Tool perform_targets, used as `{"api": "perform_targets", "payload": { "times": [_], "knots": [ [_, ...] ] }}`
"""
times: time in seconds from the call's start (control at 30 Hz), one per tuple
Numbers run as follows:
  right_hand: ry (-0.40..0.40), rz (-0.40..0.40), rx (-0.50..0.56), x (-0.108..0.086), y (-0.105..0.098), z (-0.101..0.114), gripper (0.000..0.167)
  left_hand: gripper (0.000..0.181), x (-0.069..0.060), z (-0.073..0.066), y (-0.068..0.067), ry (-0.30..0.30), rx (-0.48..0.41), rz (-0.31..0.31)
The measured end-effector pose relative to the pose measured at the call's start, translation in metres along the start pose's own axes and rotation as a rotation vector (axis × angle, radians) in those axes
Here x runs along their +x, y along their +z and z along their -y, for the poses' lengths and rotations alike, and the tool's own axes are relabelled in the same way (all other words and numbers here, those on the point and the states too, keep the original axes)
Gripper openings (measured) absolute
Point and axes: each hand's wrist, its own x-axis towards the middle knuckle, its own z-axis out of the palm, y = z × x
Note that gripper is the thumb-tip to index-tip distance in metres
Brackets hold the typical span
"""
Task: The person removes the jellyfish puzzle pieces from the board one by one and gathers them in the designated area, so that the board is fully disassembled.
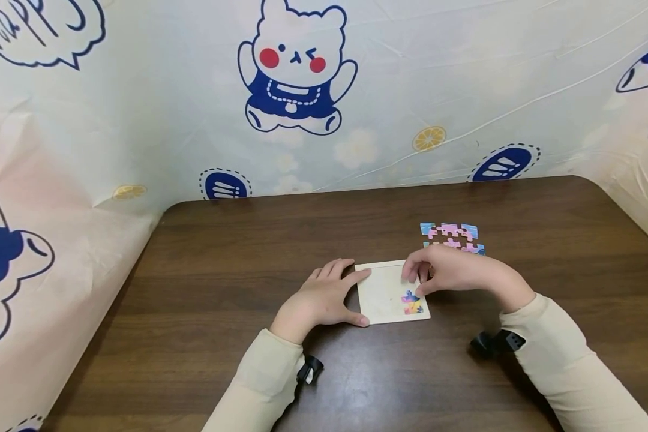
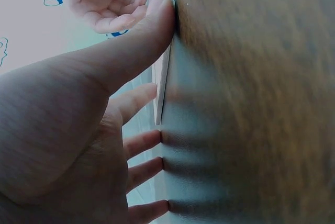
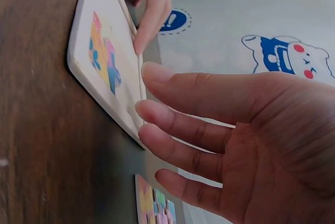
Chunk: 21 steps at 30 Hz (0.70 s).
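A white puzzle board (image 1: 380,294) lies flat on the table, with a few joined colourful puzzle pieces (image 1: 412,303) in its lower right corner. My left hand (image 1: 318,297) is spread along the board's left side. Its thumb touches the near corner and its index finger the far one, while the other fingertips rest on the table. Over the board's right edge hovers my right hand (image 1: 456,270), fingers loosely bent. The right wrist view shows nothing between its thumb and fingers (image 3: 183,150).
Loose pink and blue puzzle pieces (image 1: 450,231) lie in rows behind the right hand, partly hidden by it. The brown wooden table (image 1: 221,270) meets a printed cloth (image 1: 167,120) at its back and sides. Each wrist wears a black camera.
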Motion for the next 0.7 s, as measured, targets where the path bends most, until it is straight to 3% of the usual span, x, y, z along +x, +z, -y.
{"api": "perform_targets", "payload": {
  "times": [0.47,0.7],
  "knots": [
    [-0.006,0.078,0.026,0.003,0.009,0.006,0.029,0.090,0.001,0.000,0.001,-0.004,-0.027,-0.002],
    [0.015,0.075,-0.007,0.005,0.013,0.008,0.031,0.090,0.001,0.000,0.000,-0.004,-0.033,-0.007]
  ]
}}
